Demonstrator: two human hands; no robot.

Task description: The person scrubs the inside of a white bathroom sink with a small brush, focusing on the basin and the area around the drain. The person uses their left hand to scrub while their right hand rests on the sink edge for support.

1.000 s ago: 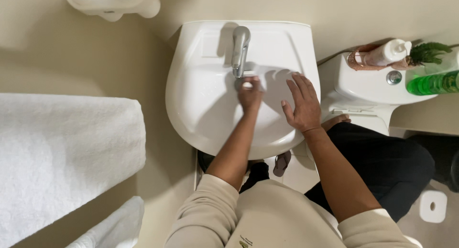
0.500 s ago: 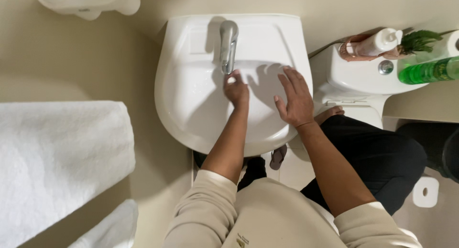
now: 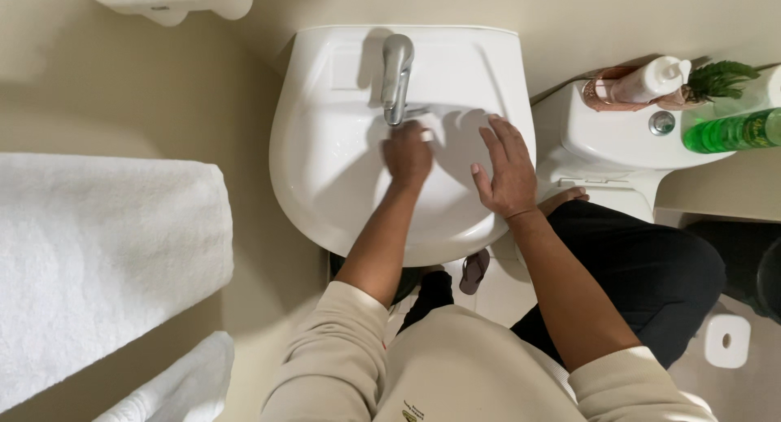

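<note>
Sink [image 3: 325,178], white and rounded, takes both hands inside its bowl, and the spot being worked lies right under the fingers of the left hand [image 3: 407,155], just below the tip of the tap. That hand is curled with its fingers drawn together, and a small pale thing, perhaps a cloth or sponge, peeks out beside the knuckles; whether the fingers truly clamp it I cannot tell. Straight ahead of those fingers stands the metal tap [image 3: 396,76], its long axis running away from the person toward the back wall, its spout end almost touching the fingertips. Just to the right of them rests the right hand [image 3: 506,171], flat on the sloping inner wall of the bowl, fingers spread apart and holding nothing. The left hand is the nearer of the two to the tap. Farther right of the fingers, well apart, a toilet tank [image 3: 618,137] carries a white pump bottle [image 3: 651,80], a small green plant [image 3: 720,76] and a green bottle [image 3: 732,131]. Far to the left hangs a white towel [image 3: 98,259].
</note>
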